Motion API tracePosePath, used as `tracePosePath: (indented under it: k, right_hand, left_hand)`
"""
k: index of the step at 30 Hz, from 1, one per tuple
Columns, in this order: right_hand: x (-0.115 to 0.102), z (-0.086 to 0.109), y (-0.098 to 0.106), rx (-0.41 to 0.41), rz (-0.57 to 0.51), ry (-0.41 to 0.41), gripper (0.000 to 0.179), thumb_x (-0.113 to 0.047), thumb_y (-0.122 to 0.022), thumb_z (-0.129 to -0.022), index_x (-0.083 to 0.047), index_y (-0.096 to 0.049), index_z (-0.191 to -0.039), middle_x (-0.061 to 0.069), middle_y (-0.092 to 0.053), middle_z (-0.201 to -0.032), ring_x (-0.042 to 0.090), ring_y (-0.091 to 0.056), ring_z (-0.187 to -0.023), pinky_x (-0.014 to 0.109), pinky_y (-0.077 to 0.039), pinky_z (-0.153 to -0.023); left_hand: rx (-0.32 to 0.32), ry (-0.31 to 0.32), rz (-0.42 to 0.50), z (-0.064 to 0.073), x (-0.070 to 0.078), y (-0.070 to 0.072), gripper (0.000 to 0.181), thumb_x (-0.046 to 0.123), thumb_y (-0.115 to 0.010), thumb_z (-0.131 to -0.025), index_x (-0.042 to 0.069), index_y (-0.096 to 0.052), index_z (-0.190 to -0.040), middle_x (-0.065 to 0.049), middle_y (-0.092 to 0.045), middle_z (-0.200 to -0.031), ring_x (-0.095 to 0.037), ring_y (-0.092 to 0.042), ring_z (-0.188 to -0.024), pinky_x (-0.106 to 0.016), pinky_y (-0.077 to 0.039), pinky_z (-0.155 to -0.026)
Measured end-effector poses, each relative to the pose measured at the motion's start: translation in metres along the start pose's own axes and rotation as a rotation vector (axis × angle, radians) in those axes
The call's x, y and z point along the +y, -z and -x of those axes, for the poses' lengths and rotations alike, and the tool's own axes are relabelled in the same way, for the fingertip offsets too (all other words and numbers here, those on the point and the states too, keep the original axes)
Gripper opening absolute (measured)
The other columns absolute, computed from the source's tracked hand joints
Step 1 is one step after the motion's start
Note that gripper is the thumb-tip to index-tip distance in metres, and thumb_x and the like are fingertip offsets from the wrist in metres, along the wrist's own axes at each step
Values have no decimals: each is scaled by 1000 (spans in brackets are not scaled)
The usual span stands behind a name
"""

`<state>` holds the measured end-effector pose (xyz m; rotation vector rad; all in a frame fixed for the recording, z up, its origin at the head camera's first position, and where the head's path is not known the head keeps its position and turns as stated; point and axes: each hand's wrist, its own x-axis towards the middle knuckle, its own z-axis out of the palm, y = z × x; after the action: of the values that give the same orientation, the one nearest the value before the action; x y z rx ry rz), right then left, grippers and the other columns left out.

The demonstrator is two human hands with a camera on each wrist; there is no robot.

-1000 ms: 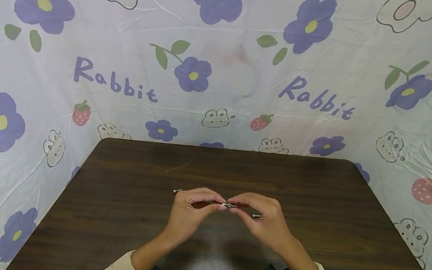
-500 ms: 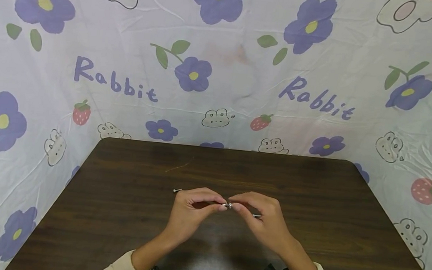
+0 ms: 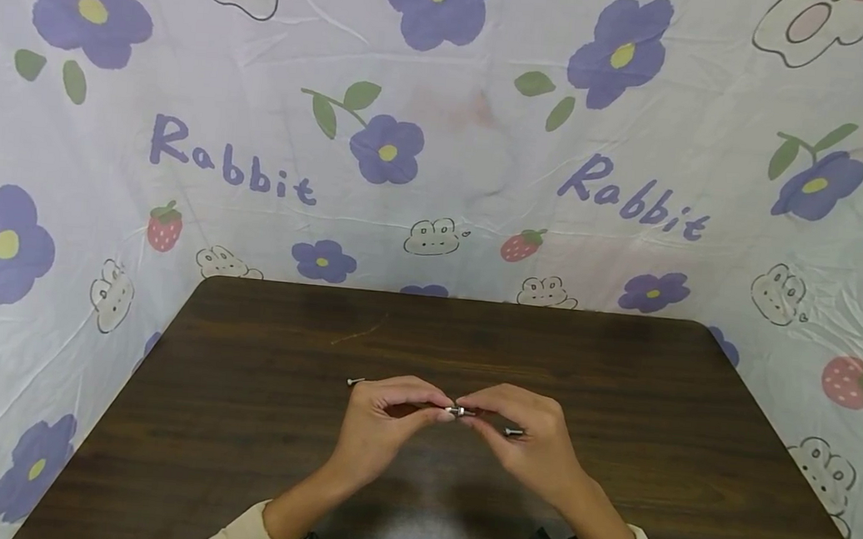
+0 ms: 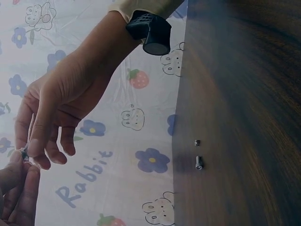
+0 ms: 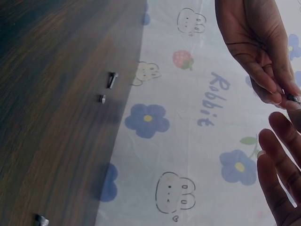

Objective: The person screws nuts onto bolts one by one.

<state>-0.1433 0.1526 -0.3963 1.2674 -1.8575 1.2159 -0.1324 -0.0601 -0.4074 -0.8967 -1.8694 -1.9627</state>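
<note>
My left hand (image 3: pixel 383 421) pinches a small metal bolt (image 3: pixel 453 410) between thumb and forefinger, holding it about level above the table. Opposite it, the thumb and forefinger of my right hand (image 3: pixel 521 426) close round a small nut (image 3: pixel 462 411) on the bolt. The fingertips partly hide both parts. In the left wrist view, the right hand (image 4: pixel 61 99) has its other fingers loosely bent, and the metal piece (image 4: pixel 24 153) shows between the two hands. In the right wrist view, the left hand (image 5: pixel 258 47) meets the right hand's fingers (image 5: pixel 277 165) at the right edge.
On the brown wooden table (image 3: pixel 253 449) lie a loose bolt (image 3: pixel 355 381) beyond the left hand and another bolt (image 3: pixel 514 431) beside the right hand. Small nuts (image 4: pixel 197 142) lie near them in the wrist views. A printed cloth (image 3: pixel 478 139) surrounds the table.
The right thumb and forefinger moved forward over the bolt's end half a second ago, and are now back near their first position. The left hand stays still.
</note>
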Motion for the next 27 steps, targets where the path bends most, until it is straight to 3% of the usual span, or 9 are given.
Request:
tracePosePath:
  k: [7, 13, 17, 21, 27]
  right_hand:
    - [2, 2, -3, 2, 7, 12, 14, -15, -73, -96, -3, -76, -102, 9, -76, -92, 21, -74, -80, 24, -59, -75]
    - [1, 3, -3, -18, 24, -36, 8, -9, -69, -98, -8, -77, -100, 4, -76, -93, 19, -73, -85, 25, -59, -78]
    - [-1, 3, -2, -23, 12, -72, 12, -10, -68, -98, -4, -74, -107, 7, -75, -97, 17, -72, -84, 23, -59, -76]
    - [-1, 1, -1, -6, -6, -41, 24, -14, -73, -96, 2, -71, -113, 11, -75, -99, 16, -71, -81, 24, -59, -72]
    - [0, 0, -1, 12, -11, 24, 19, -11, -75, -94, 2, -73, -108, 11, -74, -95, 17, -70, -76, 24, -57, -66]
  left_hand:
    - [-12, 1, 6, 1, 0, 0, 9, -2, -78, -85, 0, -79, -94, -10, -75, -92, -21, -73, -82, -38, -62, -69]
    - [-5, 4, 7, 1, 0, 0, 9, -1, -79, -85, 1, -79, -93, -9, -75, -91, -20, -73, -81, -37, -62, -68]
    - [-4, -4, 5, 1, 0, -1, 9, -2, -79, -85, 1, -79, -93, -10, -75, -90, -20, -73, -80, -36, -62, -67]
    - [5, -11, 11, 1, 0, 0, 9, -4, -79, -84, 0, -79, -93, -11, -75, -90, -21, -73, -82, -37, -62, -68]
    - [8, -11, 17, 0, 0, 0, 10, -4, -79, -84, 0, -79, -93, -11, -75, -91, -21, -73, -82, -37, -62, -69]
